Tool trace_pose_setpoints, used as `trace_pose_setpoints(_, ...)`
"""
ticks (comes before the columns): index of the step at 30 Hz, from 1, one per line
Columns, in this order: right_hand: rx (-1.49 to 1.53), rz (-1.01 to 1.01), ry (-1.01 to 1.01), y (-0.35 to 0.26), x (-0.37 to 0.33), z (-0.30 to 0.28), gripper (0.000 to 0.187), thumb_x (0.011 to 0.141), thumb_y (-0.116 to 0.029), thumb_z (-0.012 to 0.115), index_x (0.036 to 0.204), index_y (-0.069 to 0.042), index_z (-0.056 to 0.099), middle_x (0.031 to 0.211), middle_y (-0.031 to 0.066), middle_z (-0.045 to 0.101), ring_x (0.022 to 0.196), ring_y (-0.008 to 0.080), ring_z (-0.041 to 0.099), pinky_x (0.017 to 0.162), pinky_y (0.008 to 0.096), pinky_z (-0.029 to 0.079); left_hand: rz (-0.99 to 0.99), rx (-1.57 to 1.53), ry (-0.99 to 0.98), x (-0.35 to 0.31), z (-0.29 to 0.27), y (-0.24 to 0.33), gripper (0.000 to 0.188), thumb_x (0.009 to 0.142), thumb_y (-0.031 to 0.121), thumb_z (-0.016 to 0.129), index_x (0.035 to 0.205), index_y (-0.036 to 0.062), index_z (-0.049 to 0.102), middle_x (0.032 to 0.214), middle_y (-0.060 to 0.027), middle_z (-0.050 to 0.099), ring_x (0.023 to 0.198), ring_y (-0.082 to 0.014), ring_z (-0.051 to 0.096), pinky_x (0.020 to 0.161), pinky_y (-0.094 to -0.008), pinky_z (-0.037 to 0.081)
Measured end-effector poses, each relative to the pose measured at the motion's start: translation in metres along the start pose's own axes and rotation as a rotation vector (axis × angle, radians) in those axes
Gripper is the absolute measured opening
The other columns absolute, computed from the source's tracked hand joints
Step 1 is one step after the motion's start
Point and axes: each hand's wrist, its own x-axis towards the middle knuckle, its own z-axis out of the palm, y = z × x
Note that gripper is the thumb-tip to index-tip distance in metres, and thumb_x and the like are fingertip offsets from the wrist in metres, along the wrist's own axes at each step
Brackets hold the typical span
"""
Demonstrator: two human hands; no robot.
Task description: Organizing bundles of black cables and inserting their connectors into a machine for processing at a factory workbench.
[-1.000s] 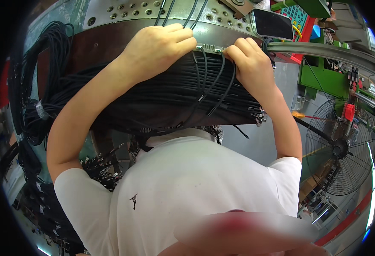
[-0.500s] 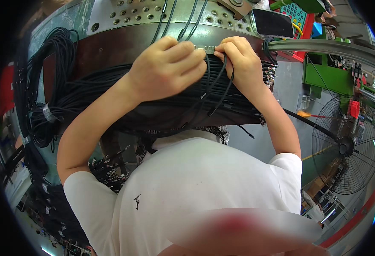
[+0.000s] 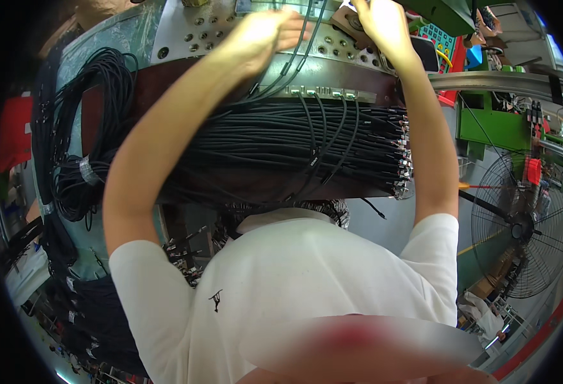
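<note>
My left hand (image 3: 265, 40) is over the perforated metal plate (image 3: 198, 35), fingers stretched to the right and smeared by motion. Thin black cables (image 3: 299, 48) cross at its fingertips; whether it touches them is unclear. My right hand (image 3: 384, 27) is at the top edge beside a brownish metal block (image 3: 350, 20); its fingertips are partly cut off. Between my arms, a slotted metal strip (image 3: 325, 91) holds several small connectors (image 3: 338, 95), with cables running from them toward me. These lie over a thick bundle of black cables (image 3: 256, 141) with metal-tipped ends at the right.
Coiled black cables (image 3: 102, 83) hang at the left. Past my right hand are a dark-screened phone (image 3: 424, 54), a teal keypad (image 3: 440, 40) and a curved metal rail (image 3: 499, 81). A caged fan (image 3: 520, 227) stands at the right. Green machinery (image 3: 445, 14) stands at the top right.
Both hands have left the slotted strip and moved away from me, up over the metal plate. The connectors in the strip, hidden before by my fingers, now show.
</note>
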Motion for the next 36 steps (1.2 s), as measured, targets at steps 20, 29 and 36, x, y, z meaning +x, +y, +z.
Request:
trace_pose_setpoints(20,0.305,0.279,-0.032,-0.065,-0.02,-0.024,0.037,0.086,-0.04,0.064,0.084,-0.003,0.066,0.063,0.01,0.058,0.058,0.0147,0.052,0.06,0.0287,0.044,-0.086,-0.213,-0.261,-0.097,-0.009,-0.009,0.031,0.104,0.033,0.042,0.079,0.0142,0.043,0.056,0.0096,0.025,0.046,-0.0039,0.021,0.042,-0.021,0.018)
trace_pose_setpoints(29,0.524,-0.028,-0.177,-0.06,-0.053,-0.009,0.025,0.085,-0.022,0.063,0.078,0.001,0.059,0.068,0.0066,0.054,0.066,0.0174,0.051,0.063,0.0312,0.043,0.824,-0.408,0.346,-0.206,-0.287,0.137,0.024,0.097,0.013,0.043,0.073,0.0064,0.043,0.06,-0.0009,0.035,0.055,-0.0142,0.037,0.059,-0.0282,0.038)
trace_pose_setpoints(36,0.144,-0.253,0.106,-0.089,-0.068,-0.027,0.022,0.085,-0.018,0.068,0.104,-0.009,0.068,0.099,0.0078,0.063,0.091,0.0261,0.061,0.079,0.036,0.05,0.584,1.253,1.314,-0.17,-0.322,0.074,0.045,0.095,0.035,0.057,0.12,-0.0018,0.055,0.115,-0.0142,0.058,0.103,-0.0243,0.058,0.093,-0.0339,0.045)
